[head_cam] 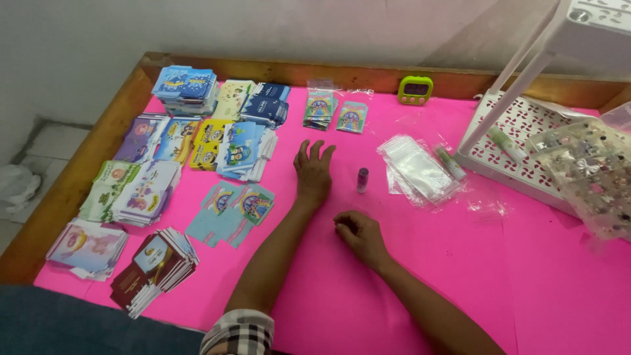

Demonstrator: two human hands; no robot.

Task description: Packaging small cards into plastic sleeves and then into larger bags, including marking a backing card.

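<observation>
A person's two bare hands rest on a bench covered in bright pink paper. The left hand [313,172] lies flat, palm down, fingers spread and holding nothing. The right hand [359,236] sits nearer the body, curled loosely into a fist with knuckles up — whether something small is pinched inside it cannot be told. The hands are apart, not touching.

Just right of the left hand stands a small upright vial [362,179] with a purple cap, touched by neither hand. Beyond it lies a heap of clear plastic sleeves [417,168], with a slim tube [450,163] at its far edge. Left of the left hand are a few loose teal cards [233,209], then many stacks of colourful printed cards [197,131] running toward the bench's wooden rim [98,141]. At the back sit two sealed card packets [334,110] and a green digital timer [415,90]. To the right is a white perforated tray [519,141] and a clear bag of small trinkets [588,167].

A judgement on risk: the vial is narrow and upright close to the left hand, so a careless sweep of fingers could tip it and send it rolling — and the sleeves look slippery enough to slide if nudged.

A white frame at the top right is cut off, the card designs are too small to read, and the right hand's palm is hidden.
</observation>
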